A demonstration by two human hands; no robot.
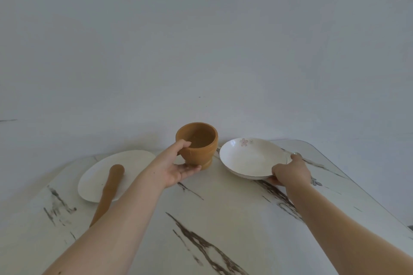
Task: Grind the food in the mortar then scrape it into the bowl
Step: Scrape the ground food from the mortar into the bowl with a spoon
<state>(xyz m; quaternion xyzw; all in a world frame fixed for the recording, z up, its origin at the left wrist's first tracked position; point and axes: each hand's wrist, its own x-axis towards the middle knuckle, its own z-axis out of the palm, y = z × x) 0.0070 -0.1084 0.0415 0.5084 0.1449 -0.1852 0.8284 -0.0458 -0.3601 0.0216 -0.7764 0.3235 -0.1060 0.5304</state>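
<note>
A brown clay mortar stands on the marble table near its far edge. My left hand grips it, thumb hooked over the near rim and fingers under its foot. To its right is a white bowl with a small flower print, tilted toward me. My right hand holds its near right rim, thumb on top and fingers below. The brown pestle lies across a white oval plate at the left, untouched. The mortar's inside looks brown; I see no food in it.
The white table with dark veins ends at a rounded corner at the far right and meets a plain grey wall behind the mortar. The pestle's handle sticks out over the plate's near edge beside my left forearm.
</note>
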